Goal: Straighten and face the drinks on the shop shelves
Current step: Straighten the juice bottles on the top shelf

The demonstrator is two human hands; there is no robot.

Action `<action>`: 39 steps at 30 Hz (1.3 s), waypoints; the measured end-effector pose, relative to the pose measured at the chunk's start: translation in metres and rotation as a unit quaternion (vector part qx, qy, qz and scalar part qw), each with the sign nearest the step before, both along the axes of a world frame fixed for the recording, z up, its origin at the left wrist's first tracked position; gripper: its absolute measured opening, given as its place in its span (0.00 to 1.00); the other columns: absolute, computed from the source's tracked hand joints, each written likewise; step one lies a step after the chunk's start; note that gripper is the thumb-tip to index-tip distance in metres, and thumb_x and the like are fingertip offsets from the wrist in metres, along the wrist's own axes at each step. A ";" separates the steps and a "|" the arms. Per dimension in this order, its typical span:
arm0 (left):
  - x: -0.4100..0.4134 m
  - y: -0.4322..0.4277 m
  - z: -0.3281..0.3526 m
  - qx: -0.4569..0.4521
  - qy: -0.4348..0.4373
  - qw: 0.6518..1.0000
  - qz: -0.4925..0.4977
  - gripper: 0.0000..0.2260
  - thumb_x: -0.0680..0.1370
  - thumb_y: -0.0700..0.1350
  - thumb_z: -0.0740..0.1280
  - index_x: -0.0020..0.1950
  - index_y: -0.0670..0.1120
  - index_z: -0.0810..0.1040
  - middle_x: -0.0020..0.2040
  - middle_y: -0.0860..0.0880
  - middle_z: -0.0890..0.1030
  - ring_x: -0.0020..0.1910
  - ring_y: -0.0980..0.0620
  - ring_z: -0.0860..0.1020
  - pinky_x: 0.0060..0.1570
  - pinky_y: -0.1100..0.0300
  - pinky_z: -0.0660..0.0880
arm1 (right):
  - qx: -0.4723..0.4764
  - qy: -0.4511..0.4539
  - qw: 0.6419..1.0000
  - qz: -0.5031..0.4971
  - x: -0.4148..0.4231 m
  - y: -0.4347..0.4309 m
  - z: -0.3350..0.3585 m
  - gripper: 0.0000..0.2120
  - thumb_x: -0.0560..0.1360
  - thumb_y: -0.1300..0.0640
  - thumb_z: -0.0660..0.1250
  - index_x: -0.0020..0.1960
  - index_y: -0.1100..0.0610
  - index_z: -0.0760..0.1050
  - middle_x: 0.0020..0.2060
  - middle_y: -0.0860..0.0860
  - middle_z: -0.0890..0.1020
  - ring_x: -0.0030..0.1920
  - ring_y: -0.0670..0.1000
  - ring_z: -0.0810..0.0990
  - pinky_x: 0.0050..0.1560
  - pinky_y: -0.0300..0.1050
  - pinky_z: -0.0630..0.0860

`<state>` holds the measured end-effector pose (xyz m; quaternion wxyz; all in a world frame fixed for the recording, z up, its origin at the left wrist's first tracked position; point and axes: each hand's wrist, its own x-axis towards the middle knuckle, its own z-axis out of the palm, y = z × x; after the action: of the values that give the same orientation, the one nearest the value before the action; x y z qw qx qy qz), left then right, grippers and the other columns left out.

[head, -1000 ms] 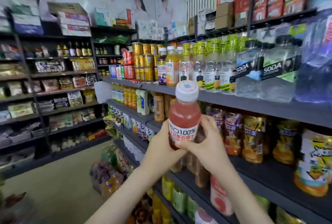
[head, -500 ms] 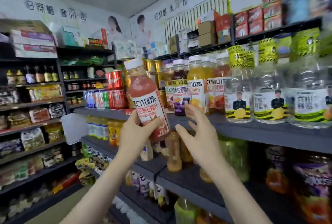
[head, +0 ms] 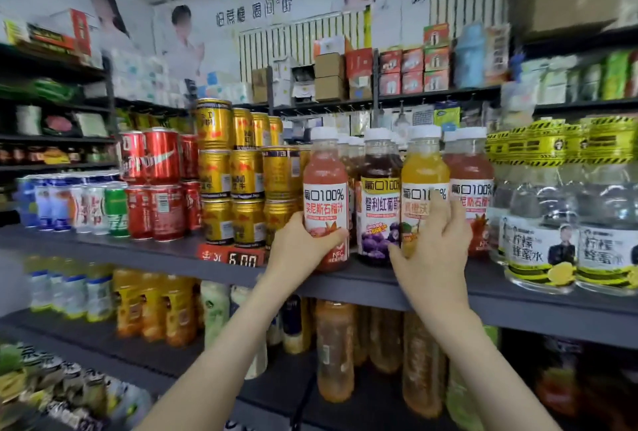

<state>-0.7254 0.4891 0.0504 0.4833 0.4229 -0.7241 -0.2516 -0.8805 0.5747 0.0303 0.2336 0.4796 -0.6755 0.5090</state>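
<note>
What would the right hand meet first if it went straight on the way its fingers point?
Most likely the orange juice bottle with a white cap: the right hand, open, has its fingers spread across that bottle's label. Depth is unclear; they may already touch it.

Bright, even, diffuse light from above; shadows soft, deepest under the dark grey metal shelf board (head: 103, 247), lower frame. Specular streaks on shiny red aluminium cans (head: 162, 158), centre left. Centre sharp; edges bowed, smeared, worst lower left.
</note>
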 end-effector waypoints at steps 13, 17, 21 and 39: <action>-0.020 0.070 -0.011 -0.151 -0.031 0.985 -0.074 0.33 0.69 0.55 0.72 0.71 0.59 0.65 0.58 0.58 0.80 0.55 0.57 0.78 0.51 0.64 0.74 | -0.094 -0.148 0.938 0.298 0.030 0.044 0.011 0.30 0.64 0.57 0.78 0.57 0.42 0.67 0.50 0.39 0.78 0.49 0.35 0.78 0.43 0.27 0.73; -0.050 0.099 -0.014 -0.181 -0.059 0.973 -0.130 0.31 0.72 0.55 0.70 0.73 0.60 0.61 0.60 0.57 0.79 0.57 0.52 0.77 0.53 0.59 0.74 | -0.154 -0.138 0.956 0.209 0.011 0.064 0.007 0.30 0.63 0.54 0.79 0.61 0.52 0.69 0.50 0.43 0.78 0.52 0.37 0.78 0.48 0.30 0.74; -0.085 0.106 -0.012 -0.140 -0.046 0.977 -0.157 0.28 0.73 0.52 0.69 0.71 0.53 0.64 0.59 0.50 0.80 0.57 0.45 0.77 0.50 0.57 0.74 | -0.119 -0.063 0.990 0.050 -0.018 0.071 0.011 0.34 0.62 0.44 0.74 0.62 0.58 0.69 0.51 0.52 0.71 0.56 0.48 0.69 0.57 0.47 0.71; -0.092 0.060 -0.030 -0.299 -0.056 0.949 -0.081 0.26 0.78 0.50 0.65 0.74 0.49 0.63 0.72 0.48 0.64 0.71 0.51 0.60 0.68 0.59 0.59 | -0.001 0.101 0.992 -0.081 -0.050 0.051 -0.009 0.45 0.68 0.62 0.74 0.77 0.59 0.51 0.64 0.62 0.67 0.61 0.59 0.63 0.60 0.53 0.67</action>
<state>-0.8170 0.5487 0.0205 0.5238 0.2126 -0.8240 -0.0379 -0.9308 0.6261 0.0214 0.3418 0.4723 -0.6845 0.4376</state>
